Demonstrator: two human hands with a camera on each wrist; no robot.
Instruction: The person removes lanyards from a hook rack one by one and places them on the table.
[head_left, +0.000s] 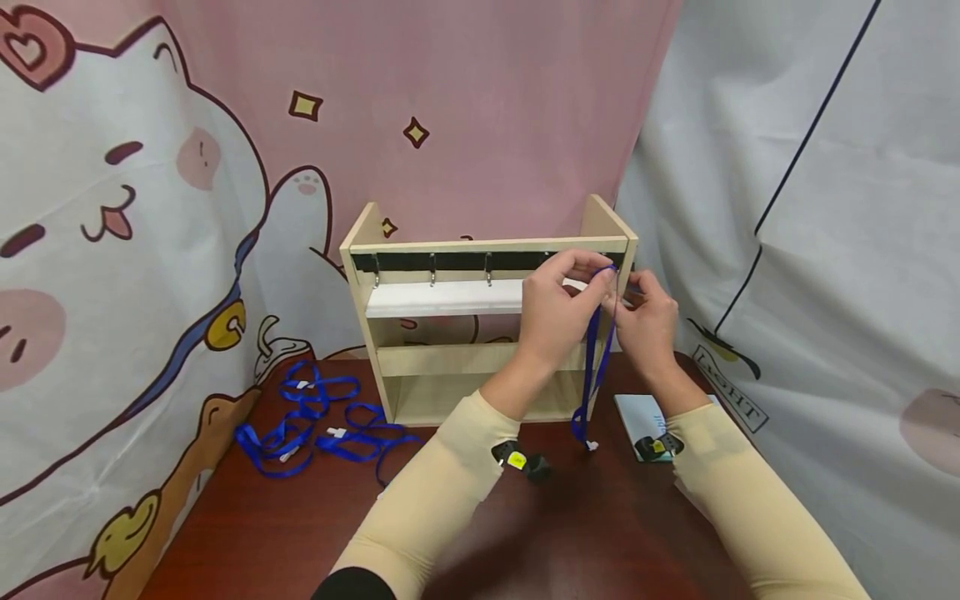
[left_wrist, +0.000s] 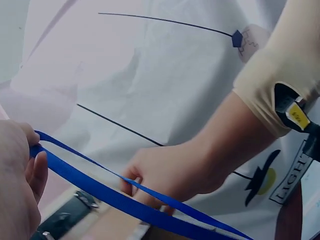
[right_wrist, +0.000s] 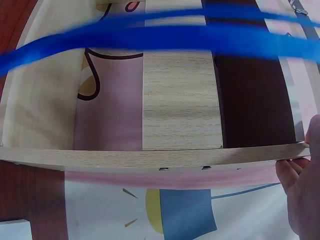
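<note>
In the head view my left hand [head_left: 558, 304] pinches the top of a blue lanyard [head_left: 590, 358] before the right end of a wooden rack [head_left: 442, 360]. The lanyard hangs down in a long loop with a small white piece at its lower end, close over the table. My right hand [head_left: 648, 321] is at the rack's right side; in the right wrist view its fingers [right_wrist: 287, 175] grip the edge of the side panel [right_wrist: 115, 158]. Metal hooks [head_left: 488, 268] line a black strip [head_left: 459, 262] across the rack's top; the left hand hides the strip's right part.
Several blue lanyards [head_left: 288, 429] with white pieces lie loosely heaped on the dark red table [head_left: 300, 533], left of the rack. A pale blue booklet [head_left: 633, 412] lies right of the rack, partly under the right forearm. Printed curtains [head_left: 487, 125] hang behind and beside the table.
</note>
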